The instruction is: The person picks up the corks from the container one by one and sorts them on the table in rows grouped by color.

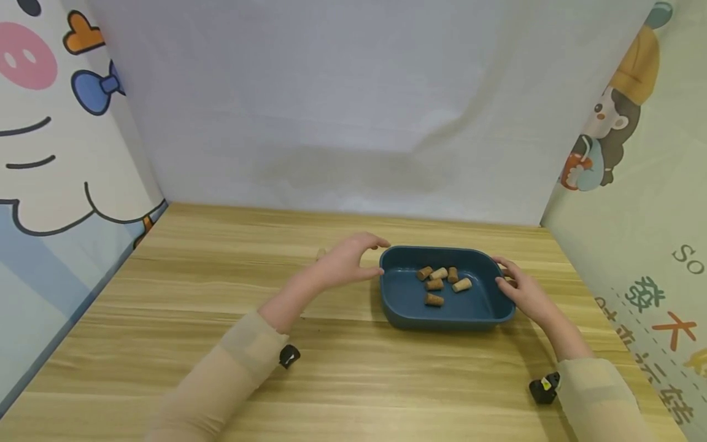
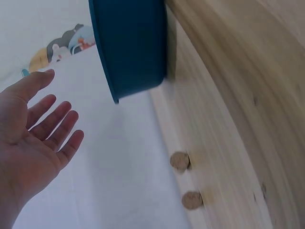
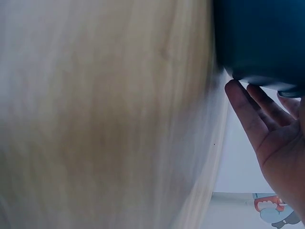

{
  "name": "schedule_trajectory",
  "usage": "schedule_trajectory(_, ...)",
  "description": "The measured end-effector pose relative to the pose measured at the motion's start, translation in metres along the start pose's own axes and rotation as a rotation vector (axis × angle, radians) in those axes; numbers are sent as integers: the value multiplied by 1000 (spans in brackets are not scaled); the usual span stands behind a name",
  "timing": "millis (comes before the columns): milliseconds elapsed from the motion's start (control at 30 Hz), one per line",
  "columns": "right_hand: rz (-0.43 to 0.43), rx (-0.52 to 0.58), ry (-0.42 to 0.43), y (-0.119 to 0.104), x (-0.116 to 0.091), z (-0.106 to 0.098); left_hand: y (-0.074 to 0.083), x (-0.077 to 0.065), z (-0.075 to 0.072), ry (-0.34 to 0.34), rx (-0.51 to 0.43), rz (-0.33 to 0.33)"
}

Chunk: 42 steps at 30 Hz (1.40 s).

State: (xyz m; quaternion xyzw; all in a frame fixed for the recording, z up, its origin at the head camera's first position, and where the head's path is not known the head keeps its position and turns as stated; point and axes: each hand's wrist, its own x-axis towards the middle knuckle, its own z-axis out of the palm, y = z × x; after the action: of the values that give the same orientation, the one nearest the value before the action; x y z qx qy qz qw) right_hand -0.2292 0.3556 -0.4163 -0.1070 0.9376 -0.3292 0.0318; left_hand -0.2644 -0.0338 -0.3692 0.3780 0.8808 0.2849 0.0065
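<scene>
A dark blue rectangular basin with rounded corners sits on the wooden table, right of the middle. Several wine corks, some brown and some paler, lie scattered on its floor. My left hand is held at the basin's left end, thumb and fingers spread and holding nothing. The left wrist view shows its palm and a gap to the basin. At the opposite end, the fingertips of my right hand are right at the rim. In the right wrist view these fingers extend nearly straight against the basin's wall.
Two more corks stand upright on the table in the left wrist view; in the head view a cork peeks out behind my left hand. A white cloth hangs behind the table, with printed cartoon cloths at both sides.
</scene>
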Motion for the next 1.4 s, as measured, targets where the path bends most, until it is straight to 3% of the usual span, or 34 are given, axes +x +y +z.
schedule_trajectory(367, -15, 7, 11, 1, -2, 0, 26, 26, 27, -58, 8, 60)
schedule_trajectory(700, -21, 1, 18, 5, -1, 1, 35, 48, 50, -72, -20, 78)
schedule_trajectory(967, -18, 7, 12, 4, -2, 1, 33, 64, 66, -147, -67, 41)
schedule_trajectory(1400, -13, 6, 2, 3, -1, 1, 26, 82, 80, -241, 14, 25)
